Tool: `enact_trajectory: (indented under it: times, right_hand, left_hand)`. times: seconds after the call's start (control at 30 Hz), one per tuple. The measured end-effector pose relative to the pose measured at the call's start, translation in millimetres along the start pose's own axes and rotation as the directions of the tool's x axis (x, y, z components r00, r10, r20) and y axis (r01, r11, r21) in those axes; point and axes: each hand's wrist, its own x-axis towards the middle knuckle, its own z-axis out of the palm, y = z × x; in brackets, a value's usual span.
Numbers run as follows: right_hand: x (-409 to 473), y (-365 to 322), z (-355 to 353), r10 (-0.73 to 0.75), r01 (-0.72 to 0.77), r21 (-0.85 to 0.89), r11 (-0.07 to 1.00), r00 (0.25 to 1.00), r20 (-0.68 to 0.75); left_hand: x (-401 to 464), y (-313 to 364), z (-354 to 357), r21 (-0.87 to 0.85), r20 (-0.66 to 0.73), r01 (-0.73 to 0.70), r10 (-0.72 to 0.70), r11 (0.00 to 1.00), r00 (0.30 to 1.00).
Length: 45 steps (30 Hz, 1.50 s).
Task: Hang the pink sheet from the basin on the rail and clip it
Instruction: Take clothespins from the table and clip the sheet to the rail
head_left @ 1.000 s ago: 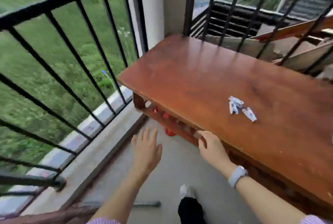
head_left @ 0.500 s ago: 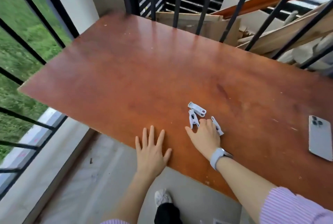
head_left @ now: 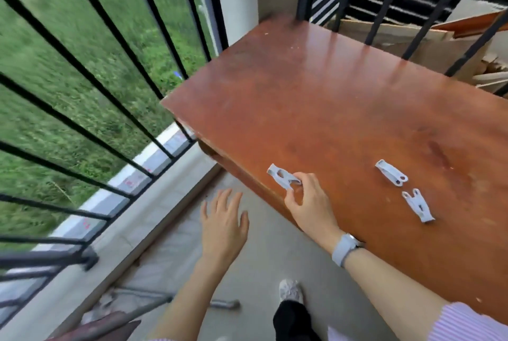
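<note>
My right hand (head_left: 308,203) pinches one pale grey clothes clip (head_left: 281,176) above the near-left edge of the reddish-brown table (head_left: 316,99). Two more grey clips lie flat on the table to the right: one clip (head_left: 390,173) farther back, the other clip (head_left: 417,204) nearer me. My left hand (head_left: 222,225) hovers over the balcony floor with fingers spread and nothing in it. The black metal rail (head_left: 82,66) runs along the left side. Neither the pink sheet nor the basin is in view.
A second black railing (head_left: 384,5) stands behind the table, with boards and cardboard (head_left: 412,38) beyond it. My shoe (head_left: 291,290) is on the grey floor. A metal rod (head_left: 154,305) lies on the floor near the low ledge (head_left: 132,233). Grass lies below the balcony.
My right hand has picked one clip off the table and carried it left to the table edge. My left hand has left the tabletop. The view has swung left, toward the rail.
</note>
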Motion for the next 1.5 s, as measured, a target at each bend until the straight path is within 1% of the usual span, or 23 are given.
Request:
enact_trajectory:
  times: [0.07, 0.1, 0.2, 0.23, 0.3, 0.37, 0.43, 0.47, 0.53, 0.57, 0.63, 0.67, 0.73, 0.8, 0.9, 0.97, 1.13, 1.2, 1.3, 1.37, 1.43, 1.47, 1.5]
  right_hand:
    - [-7, -30, 21, -0.096, 0.095, 0.031, 0.995, 0.995, 0.029]
    - [-14, -52, 38, -0.144, 0.141, 0.055, 0.988, 0.988, 0.047]
    - [-49, -116, 89, -0.267, 0.247, 0.157, 0.956, 0.956, 0.119]
    - [-62, -136, 107, -0.307, 0.279, 0.188, 0.942, 0.942, 0.139]
    - [-88, -170, 138, -0.366, 0.315, 0.253, 0.915, 0.911, 0.190]
    - [-111, -199, 164, -0.413, 0.327, 0.330, 0.886, 0.879, 0.239]
    - [-129, -222, 184, -0.456, 0.340, 0.382, 0.859, 0.848, 0.271]
    - [-136, -231, 192, -0.472, 0.348, 0.393, 0.851, 0.834, 0.284]
    - [-147, -245, 203, -0.494, 0.358, 0.405, 0.841, 0.814, 0.306]
    - [-152, -250, 208, -0.499, 0.357, 0.411, 0.839, 0.807, 0.317]
    - [-159, -259, 216, -0.504, 0.355, 0.412, 0.839, 0.792, 0.345]
    - [-161, -262, 218, -0.510, 0.358, 0.411, 0.839, 0.781, 0.361]
    - [-160, -268, 223, -0.524, 0.363, 0.418, 0.832, 0.761, 0.382]
    - [-155, -272, 225, -0.524, 0.355, 0.427, 0.832, 0.755, 0.394]
    - [-148, -273, 228, -0.527, 0.340, 0.449, 0.826, 0.750, 0.400]
    - [-143, -273, 230, -0.539, 0.332, 0.473, 0.816, 0.730, 0.419]
    - [-138, -273, 239, -0.555, 0.311, 0.503, 0.806, 0.692, 0.462]
    - [-138, -271, 241, -0.557, 0.308, 0.504, 0.807, 0.679, 0.478]
    - [-133, -266, 244, -0.539, 0.281, 0.501, 0.818, 0.677, 0.500]
    - [-129, -262, 245, -0.525, 0.273, 0.485, 0.831, 0.671, 0.523]
    - [-127, -258, 245, -0.510, 0.261, 0.469, 0.844, 0.664, 0.547]
    - [-126, -257, 246, -0.500, 0.253, 0.462, 0.850, 0.663, 0.557]
    - [-125, -256, 246, -0.493, 0.246, 0.458, 0.854, 0.663, 0.564]
  left_hand:
    - [-18, -31, -30, 0.053, -0.102, 0.014, -0.009, 0.998, 0.995]
    - [-34, -53, -48, 0.082, -0.126, 0.054, -0.043, 0.995, 0.991]
    - [-87, -120, -98, 0.196, -0.143, 0.194, -0.167, 0.961, 0.976]
    - [-107, -141, -112, 0.260, -0.108, 0.234, -0.212, 0.937, 0.971]
    - [-148, -179, -137, 0.408, -0.004, 0.260, -0.284, 0.875, 0.959]
    - [-183, -211, -162, 0.530, 0.080, 0.203, -0.287, 0.823, 0.955]
    - [-208, -240, -185, 0.636, 0.104, 0.123, -0.242, 0.762, 0.965]
    - [-215, -252, -197, 0.701, 0.100, 0.102, -0.239, 0.706, 0.966]
    - [-224, -266, -221, 0.806, 0.153, 0.090, -0.353, 0.585, 0.923]
    - [-225, -271, -228, 0.832, 0.193, 0.089, -0.436, 0.548, 0.879]
    - [-226, -281, -230, 0.854, 0.205, 0.093, -0.496, 0.512, 0.844]
    - [-224, -281, -232, 0.862, 0.189, 0.108, -0.513, 0.494, 0.837]
    - [-215, -280, -236, 0.872, 0.141, 0.136, -0.508, 0.470, 0.850]
    - [-210, -281, -240, 0.861, 0.114, 0.183, -0.531, 0.474, 0.839]
    - [-207, -285, -244, 0.858, 0.126, 0.195, -0.563, 0.475, 0.817]
    - [-206, -285, -245, 0.858, 0.159, 0.191, -0.600, 0.477, 0.784]
    - [-194, -290, -239, 0.838, 0.254, 0.223, -0.719, 0.497, 0.646]
    - [-190, -292, -237, 0.826, 0.265, 0.250, -0.739, 0.506, 0.619]
    - [-187, -294, -237, 0.829, 0.253, 0.242, -0.723, 0.504, 0.643]
    - [-187, -295, -237, 0.837, 0.253, 0.202, -0.686, 0.509, 0.682]
    - [-191, -291, -236, 0.826, 0.256, 0.158, -0.611, 0.541, 0.749]
    - [-194, -288, -236, 0.809, 0.251, 0.125, -0.530, 0.574, 0.810]
    - [-197, -285, -236, 0.789, 0.270, 0.073, -0.451, 0.610, 0.851]
